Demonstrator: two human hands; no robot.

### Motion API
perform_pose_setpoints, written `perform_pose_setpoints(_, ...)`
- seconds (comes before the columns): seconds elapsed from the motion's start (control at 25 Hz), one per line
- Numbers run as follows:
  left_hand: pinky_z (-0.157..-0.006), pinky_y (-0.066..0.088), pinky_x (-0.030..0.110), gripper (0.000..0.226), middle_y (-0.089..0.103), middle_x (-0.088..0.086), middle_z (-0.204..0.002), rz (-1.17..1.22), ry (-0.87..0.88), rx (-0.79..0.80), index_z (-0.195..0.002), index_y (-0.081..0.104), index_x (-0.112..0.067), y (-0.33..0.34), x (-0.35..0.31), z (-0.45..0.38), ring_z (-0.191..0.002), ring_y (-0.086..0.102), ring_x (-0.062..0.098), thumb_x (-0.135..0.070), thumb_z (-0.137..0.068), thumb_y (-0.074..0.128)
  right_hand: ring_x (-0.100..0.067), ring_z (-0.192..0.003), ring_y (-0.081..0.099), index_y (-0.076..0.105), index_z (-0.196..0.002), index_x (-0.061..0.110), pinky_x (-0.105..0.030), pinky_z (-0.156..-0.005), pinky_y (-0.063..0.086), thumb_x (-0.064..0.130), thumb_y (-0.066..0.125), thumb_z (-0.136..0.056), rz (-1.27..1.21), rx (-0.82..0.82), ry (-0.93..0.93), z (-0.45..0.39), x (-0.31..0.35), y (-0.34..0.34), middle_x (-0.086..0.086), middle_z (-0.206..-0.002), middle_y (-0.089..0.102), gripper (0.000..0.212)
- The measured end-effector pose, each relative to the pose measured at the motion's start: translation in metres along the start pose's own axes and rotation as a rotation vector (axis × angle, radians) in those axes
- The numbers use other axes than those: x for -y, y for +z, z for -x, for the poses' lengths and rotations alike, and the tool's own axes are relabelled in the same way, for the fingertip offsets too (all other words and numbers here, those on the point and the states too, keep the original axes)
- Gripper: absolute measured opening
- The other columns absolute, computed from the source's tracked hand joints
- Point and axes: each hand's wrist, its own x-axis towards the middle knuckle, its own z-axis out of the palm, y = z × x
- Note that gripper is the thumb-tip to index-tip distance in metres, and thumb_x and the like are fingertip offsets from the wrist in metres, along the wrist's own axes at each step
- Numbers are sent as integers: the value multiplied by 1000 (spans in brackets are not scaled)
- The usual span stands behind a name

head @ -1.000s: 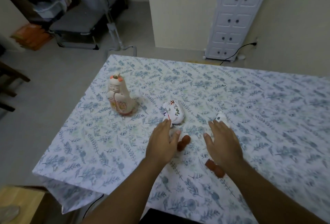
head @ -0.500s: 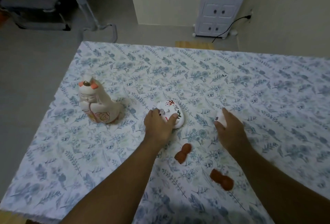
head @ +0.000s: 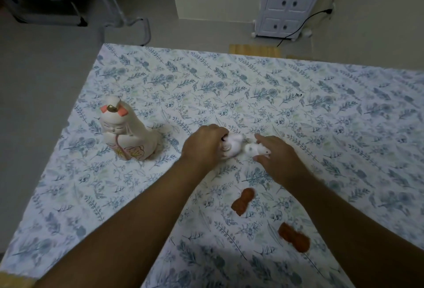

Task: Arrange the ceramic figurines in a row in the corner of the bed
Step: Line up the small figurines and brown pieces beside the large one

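Note:
A tall cream figurine [head: 125, 135] with orange hair bows stands upright near the bed's left edge. My left hand [head: 204, 147] is closed around a white painted figurine [head: 234, 146] in the middle of the bed. Right beside it, my right hand [head: 278, 156] grips a small white figurine [head: 253, 150]; the two white pieces nearly touch. Two small brown figurines lie flat on the sheet nearer to me: one [head: 243, 200] below my hands, the other [head: 294, 239] by my right forearm.
The bed [head: 229, 81] has a white sheet with blue leaf print; its far left corner [head: 107, 46] lies beyond the tall figurine. A white drawer cabinet [head: 289, 0] with a black cable stands by the wall. A metal-framed stand [head: 119, 5] is on the floor.
Both hands closed on the white figurines. My right hand carried the small one left, up to the painted one. The view tilted down toward the bed.

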Motion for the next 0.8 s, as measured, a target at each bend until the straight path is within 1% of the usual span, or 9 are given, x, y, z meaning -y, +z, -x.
perform_pose_setpoints(0.08, -76, 54, 39, 44, 66, 1, -114, -198, 57, 33, -121, 65, -20, -12, 12, -1, -106, 59, 25, -4, -80, 70, -19, -109, 59, 60, -137, 9, -43, -100, 50, 0, 80, -80, 35, 46, -129, -1, 0, 0, -11, -124, 68, 61)
perform_pose_setpoints(0.2, -71, 47, 34, 53, 64, -1, -118, -301, 74, 64, -127, 58, -23, -18, 24, 2, -109, 57, 24, -4, -79, 71, -21, -113, 58, 63, -134, 11, -32, -99, 43, -3, 78, -80, 71, 72, -167, -2, -3, -2, -7, -124, 69, 58)
perform_pose_setpoints(0.24, -70, 44, 33, 55, 64, -1, -119, -320, 73, 69, -128, 55, -24, -18, 24, 3, -109, 57, 24, -8, -79, 73, -21, -114, 57, 63, -133, 10, -33, -101, 43, -2, 78, -80, 76, 84, -168, -2, -3, -1, -7, -124, 69, 57)
perform_pose_setpoints(0.32, -72, 45, 35, 60, 65, -2, -121, -359, 54, 81, -132, 50, -27, -15, 22, 5, -109, 60, 24, -24, -79, 79, -22, -114, 58, 63, -132, 8, -40, -104, 44, 1, 80, -79, 72, 126, -155, -2, -1, -1, -7, -123, 68, 57)
perform_pose_setpoints(0.4, -77, 48, 36, 62, 67, -4, -123, -374, 22, 98, -136, 50, -32, -13, 18, 2, -109, 62, 24, -39, -80, 77, -21, -114, 58, 62, -132, 8, -42, -104, 46, 3, 80, -80, 67, 133, -98, -2, 2, -1, -8, -124, 68, 55)
perform_pose_setpoints(0.48, -81, 54, 37, 56, 68, -6, -122, -376, -9, 128, -135, 54, -36, -15, 17, -1, -109, 64, 23, -39, -83, 75, -23, -112, 62, 64, -130, 6, -40, -99, 50, 0, 76, -83, 47, 114, -33, -2, 6, 0, -10, -122, 69, 48)
perform_pose_setpoints(0.6, -83, 56, 38, 50, 71, -7, -118, -373, -34, 150, -131, 56, -39, -16, 15, 1, -107, 67, 22, -37, -84, 73, -23, -98, 72, 66, -125, 3, -31, -82, 60, -10, 67, -87, -15, 116, 35, -1, 13, -1, -13, -118, 70, 40)
perform_pose_setpoints(0.72, -78, 52, 35, 49, 71, -8, -116, -388, -26, 126, -129, 56, -40, -15, 15, 3, -106, 67, 22, -37, -84, 73, -18, -90, 71, 65, -128, 4, -34, -82, 61, -12, 70, -84, 28, 109, 53, 0, 18, -2, -14, -118, 69, 47)
perform_pose_setpoints(0.8, -76, 51, 35, 50, 71, -8, -115, -384, -26, 141, -129, 55, -39, -15, 15, 1, -106, 67, 22, -36, -83, 74, -13, -88, 67, 64, -128, 4, -29, -81, 58, -11, 71, -83, 54, 101, 30, 2, 19, -1, -13, -117, 70, 47)
